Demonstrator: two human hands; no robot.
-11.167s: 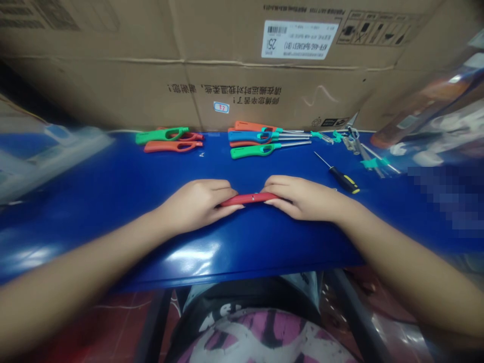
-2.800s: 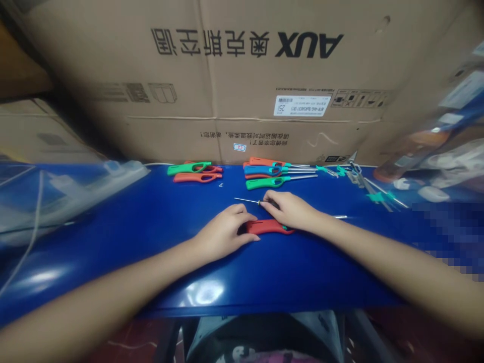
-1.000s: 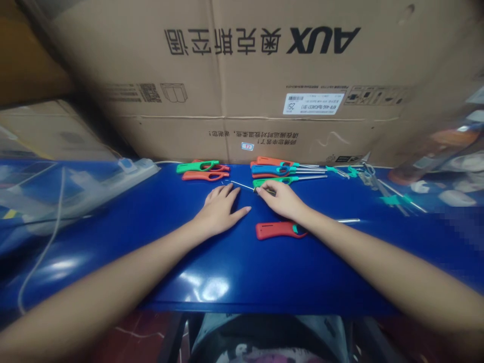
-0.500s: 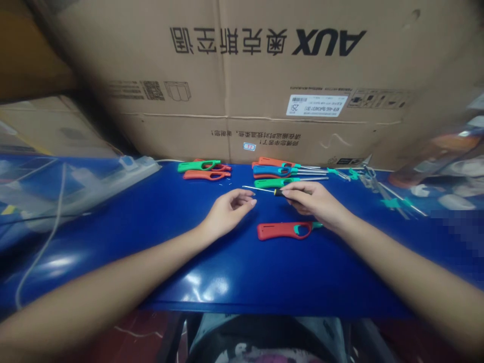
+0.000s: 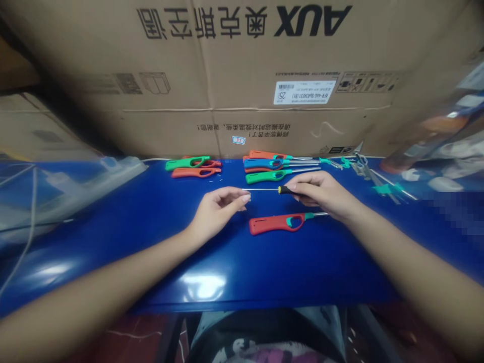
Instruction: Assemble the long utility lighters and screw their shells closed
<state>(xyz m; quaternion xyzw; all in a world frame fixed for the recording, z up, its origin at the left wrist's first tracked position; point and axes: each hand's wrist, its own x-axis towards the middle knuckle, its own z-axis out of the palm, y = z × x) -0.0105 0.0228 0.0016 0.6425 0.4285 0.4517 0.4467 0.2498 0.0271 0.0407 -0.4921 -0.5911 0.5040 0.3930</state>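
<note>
at the middle of the frame the right hand (image 5: 317,190) grips the dark handle of a screwdriver (image 5: 284,190), its shaft pointing left; the thumb and fingertips of the left hand (image 5: 221,206) are drawn close together around the tip, but whether they pinch it, or some small part there, i cannot tell. the red lighter (image 5: 264,223) lies on the blue table (image 5: 291,267) just below the screwdriver, touched by neither hand. its trigger and metal tube appear fitted; whether its screws are in is too small to judge. in the upper middle, the group with the green lighter (image 5: 260,177) and blue lighter (image 5: 260,164) looks likewise fitted with tubes, while the green handle (image 5: 181,164) and orange handle (image 5: 185,173) at upper left show none. tiny pale bits (image 5: 216,179) lie just beside those handles, and loose metal tubes (image 5: 393,186) sit at upper right. the right wrist hides the far end of the red lighter's tube. a cardboard box (image 5: 242,55) walls off the back; blurred plastic bags (image 5: 449,156) crowd the right edge, a white cord (image 5: 32,222) the left.
</note>
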